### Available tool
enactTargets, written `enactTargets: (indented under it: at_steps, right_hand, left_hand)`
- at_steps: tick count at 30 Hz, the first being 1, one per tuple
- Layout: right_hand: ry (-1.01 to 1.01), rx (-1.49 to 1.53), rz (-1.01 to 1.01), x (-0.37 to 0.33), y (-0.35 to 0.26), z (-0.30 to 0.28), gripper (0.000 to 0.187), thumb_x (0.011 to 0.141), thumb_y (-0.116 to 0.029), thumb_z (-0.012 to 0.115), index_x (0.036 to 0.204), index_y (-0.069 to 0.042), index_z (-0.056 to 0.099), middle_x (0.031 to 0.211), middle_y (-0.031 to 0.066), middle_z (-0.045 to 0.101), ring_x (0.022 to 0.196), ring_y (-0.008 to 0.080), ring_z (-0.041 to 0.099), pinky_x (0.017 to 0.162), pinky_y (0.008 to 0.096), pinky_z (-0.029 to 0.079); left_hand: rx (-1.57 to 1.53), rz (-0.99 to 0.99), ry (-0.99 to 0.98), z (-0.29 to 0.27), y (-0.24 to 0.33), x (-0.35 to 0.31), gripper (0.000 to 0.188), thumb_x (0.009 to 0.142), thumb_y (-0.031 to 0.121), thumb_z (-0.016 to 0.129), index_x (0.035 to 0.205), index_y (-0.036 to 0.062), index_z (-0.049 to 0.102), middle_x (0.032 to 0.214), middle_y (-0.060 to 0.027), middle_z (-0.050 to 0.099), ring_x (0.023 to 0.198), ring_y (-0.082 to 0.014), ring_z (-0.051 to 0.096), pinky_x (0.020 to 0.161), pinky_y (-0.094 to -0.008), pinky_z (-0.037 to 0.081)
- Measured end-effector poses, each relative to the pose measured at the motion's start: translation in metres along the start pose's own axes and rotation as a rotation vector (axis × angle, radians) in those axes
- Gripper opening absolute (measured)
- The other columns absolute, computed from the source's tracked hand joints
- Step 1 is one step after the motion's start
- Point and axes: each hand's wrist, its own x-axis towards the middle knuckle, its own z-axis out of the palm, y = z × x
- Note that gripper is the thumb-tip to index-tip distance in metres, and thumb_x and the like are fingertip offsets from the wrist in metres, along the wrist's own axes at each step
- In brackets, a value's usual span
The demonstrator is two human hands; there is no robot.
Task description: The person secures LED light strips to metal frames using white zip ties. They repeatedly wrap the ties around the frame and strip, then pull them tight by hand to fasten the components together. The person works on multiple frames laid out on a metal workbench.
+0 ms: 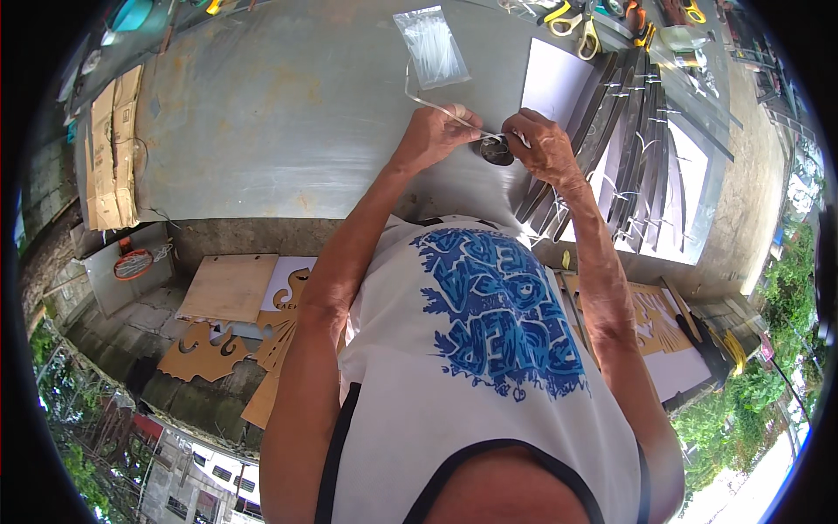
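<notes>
A long white cable tie [422,102] curves from beside the clear bag of white cable ties [432,48] down to my hands. My left hand [441,135] pinches it between thumb and fingers. My right hand [541,147] is closed at the tie's other end, its fingertips bent inward; their exact grip is partly hidden. Just below the fingertips, between the two hands, a dark round piece [497,153] shows end-on, close to the tie. What it belongs to cannot be made out.
Right of my hands lie several long dark strips [621,148] with white ties around them, over white sheets [550,83]. Yellow-handled scissors [589,39] and other tools crowd the far right. Folded cardboard [115,148] lies at the left of the grey metal tabletop [262,113].
</notes>
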Motion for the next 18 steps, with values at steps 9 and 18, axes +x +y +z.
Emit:
enactTargets:
  at_steps: [9,18]
  right_hand:
    - [0.115,-0.032,-0.118,-0.003,0.001,0.008,0.009,0.087,-0.015,0.069,0.092,-0.007,0.069,0.088,0.0087,0.063,0.09,0.0306,0.064,0.084,0.0443,0.052]
    - [0.167,-0.124,-0.077,-0.017,-0.016,0.015,0.009,0.085,-0.013,0.071,0.09,-0.007,0.068,0.086,0.0088,0.062,0.087,0.0302,0.064,0.077,0.0434,0.055]
  left_hand:
    - [0.282,-0.054,0.004,0.003,0.003,-0.006,0.019,0.086,0.014,0.078,0.097,-0.0024,0.077,0.076,-0.0097,0.074,0.068,-0.0127,0.067,0.066,-0.0271,0.054]
    - [-0.388,-0.552,-0.015,0.01,0.02,-0.017,0.022,0.085,0.008,0.079,0.099,-0.0069,0.073,0.084,-0.0132,0.074,0.074,-0.0186,0.072,0.065,-0.0317,0.061]
